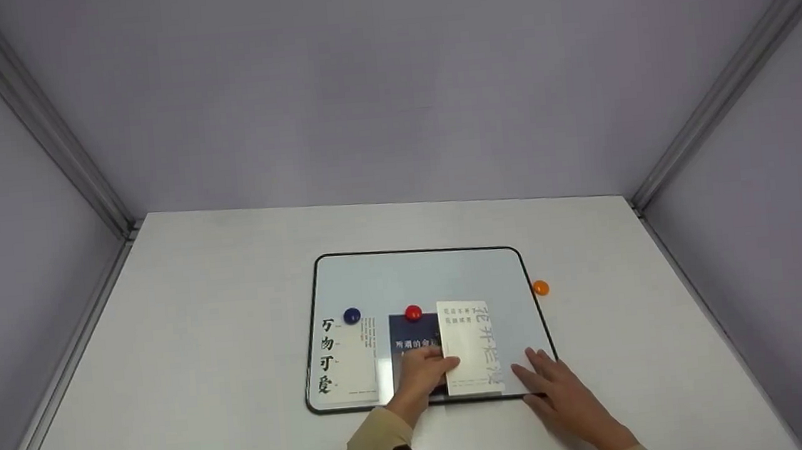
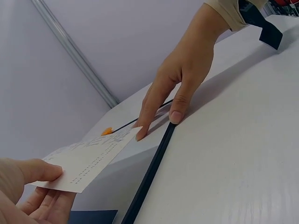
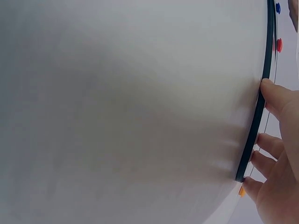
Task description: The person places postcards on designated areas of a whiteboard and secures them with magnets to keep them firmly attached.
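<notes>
My left hand (image 1: 420, 377) pinches a white card (image 1: 465, 352) with printed characters by its left edge. In the left wrist view the thumb lies on top of the card, fingers beneath, and the card is tilted above the whiteboard. My right hand (image 1: 565, 397) rests with spread fingers on the lower right corner of the black-edged whiteboard (image 1: 419, 273), its thumb at the bottom edge. A dark blue card (image 1: 409, 330) lies partly hidden behind my left hand and the white card. At its top sits a red round magnet (image 1: 414, 313).
Another white card (image 1: 351, 361) lies at the board's left, with a dark blue round magnet (image 1: 352, 316) at its top. An orange round magnet (image 1: 541, 287) is just outside the board's right edge. The white table (image 1: 223, 325) is bounded by grey walls.
</notes>
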